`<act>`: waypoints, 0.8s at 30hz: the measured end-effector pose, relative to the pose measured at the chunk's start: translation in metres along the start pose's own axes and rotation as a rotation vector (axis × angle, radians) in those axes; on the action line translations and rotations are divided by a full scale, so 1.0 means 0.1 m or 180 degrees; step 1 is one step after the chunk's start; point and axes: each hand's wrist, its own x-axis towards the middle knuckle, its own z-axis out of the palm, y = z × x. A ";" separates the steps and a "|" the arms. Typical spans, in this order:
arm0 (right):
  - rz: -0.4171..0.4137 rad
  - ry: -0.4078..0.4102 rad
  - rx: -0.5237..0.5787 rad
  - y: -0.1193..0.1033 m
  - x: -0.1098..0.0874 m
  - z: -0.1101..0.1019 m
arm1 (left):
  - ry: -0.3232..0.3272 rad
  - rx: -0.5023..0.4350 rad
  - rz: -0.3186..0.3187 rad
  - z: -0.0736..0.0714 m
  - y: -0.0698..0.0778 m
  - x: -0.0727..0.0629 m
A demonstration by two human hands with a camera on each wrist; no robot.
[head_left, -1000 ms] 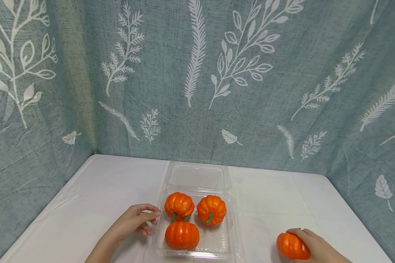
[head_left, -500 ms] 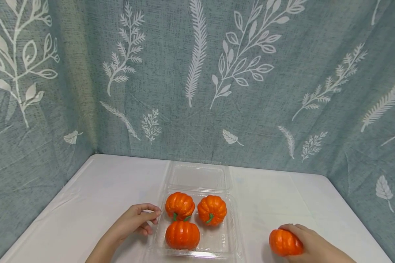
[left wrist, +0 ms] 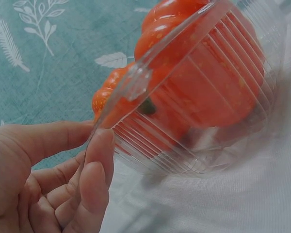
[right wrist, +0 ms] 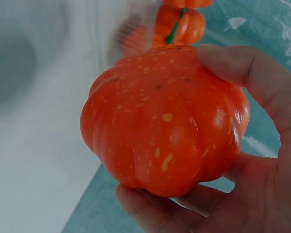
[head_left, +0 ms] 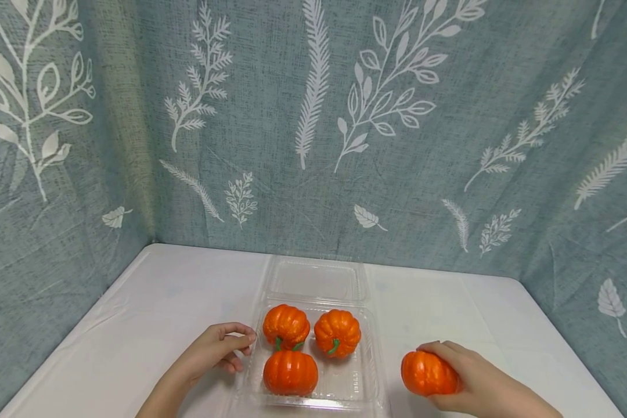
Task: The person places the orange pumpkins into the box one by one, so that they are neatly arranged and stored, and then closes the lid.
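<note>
My right hand [head_left: 457,371] grips a small orange pumpkin [head_left: 427,373] to the right of a clear plastic clamshell container [head_left: 339,389]. In the right wrist view the held pumpkin [right wrist: 160,121] shows yellow flecks, with thumb and fingers curled round it. Three more orange pumpkins lie in the container's base: one at the back left [head_left: 286,326], one at the back right [head_left: 337,333] with a green stem, and one at the front left [head_left: 290,373]. My left hand [head_left: 222,348] pinches the container's left rim between thumb and fingers, as the left wrist view shows.
The container's clear lid [head_left: 316,281] lies folded back behind the base. A white cloth covers the table [head_left: 188,284]. Blue-green curtains [head_left: 271,116] with white leaf prints hang along the back and both sides.
My right hand has carried its pumpkin leftward and a little away from me, nearer the container. The left hand and the three pumpkins in the container stay in place.
</note>
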 end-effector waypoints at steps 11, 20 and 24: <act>-0.0363 0.0244 -0.0143 -0.38 0.20 -0.01 | 0.0026 0.0006 -0.0013 0.00 0.01 -0.01; -0.0387 0.0156 -0.0063 -0.57 0.37 0.05 | -0.0005 -0.0021 -0.0016 0.00 0.01 0.00; -0.0456 0.0126 -0.0003 -0.60 0.43 0.08 | 0.0003 -0.0016 -0.0011 0.00 0.01 0.00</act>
